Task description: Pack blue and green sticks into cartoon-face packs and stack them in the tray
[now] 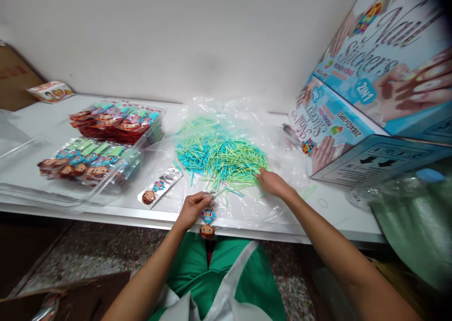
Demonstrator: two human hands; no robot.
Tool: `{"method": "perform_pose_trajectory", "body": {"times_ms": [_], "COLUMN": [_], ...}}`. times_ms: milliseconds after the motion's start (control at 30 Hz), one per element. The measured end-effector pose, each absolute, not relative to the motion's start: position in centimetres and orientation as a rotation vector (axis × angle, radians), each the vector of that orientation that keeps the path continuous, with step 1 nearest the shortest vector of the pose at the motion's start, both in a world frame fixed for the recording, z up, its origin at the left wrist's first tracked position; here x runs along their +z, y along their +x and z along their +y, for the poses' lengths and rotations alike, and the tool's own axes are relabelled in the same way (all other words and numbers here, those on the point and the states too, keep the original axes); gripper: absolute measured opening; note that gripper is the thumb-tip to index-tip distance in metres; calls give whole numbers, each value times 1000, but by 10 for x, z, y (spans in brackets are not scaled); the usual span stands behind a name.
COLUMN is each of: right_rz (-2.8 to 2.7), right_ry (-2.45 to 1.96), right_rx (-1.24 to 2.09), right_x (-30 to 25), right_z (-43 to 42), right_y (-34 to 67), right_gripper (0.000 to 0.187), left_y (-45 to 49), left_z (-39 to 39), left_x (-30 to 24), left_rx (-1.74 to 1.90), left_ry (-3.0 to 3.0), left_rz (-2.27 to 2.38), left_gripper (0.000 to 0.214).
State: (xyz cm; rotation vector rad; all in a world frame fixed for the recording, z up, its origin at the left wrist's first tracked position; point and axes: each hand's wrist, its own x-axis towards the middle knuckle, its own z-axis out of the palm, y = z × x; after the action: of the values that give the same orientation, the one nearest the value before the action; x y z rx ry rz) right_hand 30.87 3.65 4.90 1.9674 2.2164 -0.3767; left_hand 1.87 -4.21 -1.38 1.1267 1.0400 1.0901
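Observation:
A heap of thin blue and green sticks point(219, 156) lies on clear plastic sheeting point(247, 118) on the white table point(335, 212). My left hand point(193, 209) is closed on a small clear packet with a cartoon-face card point(207, 222), held at the table's front edge. My right hand point(271, 182) reaches into the right side of the heap, fingertips pinched at the sticks. Whether it grips any is hidden. Another packet point(159, 187) lies flat on the table left of my left hand.
Two clear trays of filled packets point(116, 121) point(88, 163) stand at the left. Stacked "Nail Stickers" boxes point(356, 104) stand at the right, with a green bag point(413, 217) below them. A small box point(51, 91) sits at the far left by the wall.

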Motion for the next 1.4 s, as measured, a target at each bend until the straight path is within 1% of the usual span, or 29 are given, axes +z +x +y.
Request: {"method": "perform_pose_trajectory", "body": {"times_ms": [100, 200, 300, 433, 533, 700, 900, 1000, 1133, 1400], "right_rz": [2187, 2193, 2241, 2358, 2441, 2545, 2645, 2744, 2847, 2785], "right_ry": [2001, 2024, 2060, 2160, 2254, 2430, 2598, 2586, 2451, 2406], "right_rx": [-408, -437, -471, -562, -750, -1104, -1260, -1345, -1607, -1553], "right_x": [37, 33, 39, 52, 50, 28, 24, 24, 14, 2], "right_z": [41, 48, 50, 47, 43, 33, 18, 6, -10, -25], "right_y": [301, 299, 309, 325, 325, 301, 282, 275, 266, 261], "right_gripper": [38, 30, 24, 24, 23, 23, 33, 32, 27, 30], "left_y": [19, 20, 20, 19, 19, 19, 19, 19, 20, 22], "left_z": [-43, -43, -44, -43, -43, -42, -43, -44, -44, -46], "left_x": [-14, -13, -11, -12, -13, -16, -18, -16, -12, -8], "left_rx": [1091, 1110, 1116, 1105, 1094, 1095, 1105, 1101, 1098, 1106], "left_ry": [1112, 1120, 1130, 1134, 1131, 1134, 1136, 1132, 1130, 1129], "left_rz": [1031, 1033, 1043, 1034, 1021, 1016, 1015, 1021, 1022, 1064], "left_gripper": [18, 18, 19, 18, 17, 17, 17, 18, 19, 24]}}
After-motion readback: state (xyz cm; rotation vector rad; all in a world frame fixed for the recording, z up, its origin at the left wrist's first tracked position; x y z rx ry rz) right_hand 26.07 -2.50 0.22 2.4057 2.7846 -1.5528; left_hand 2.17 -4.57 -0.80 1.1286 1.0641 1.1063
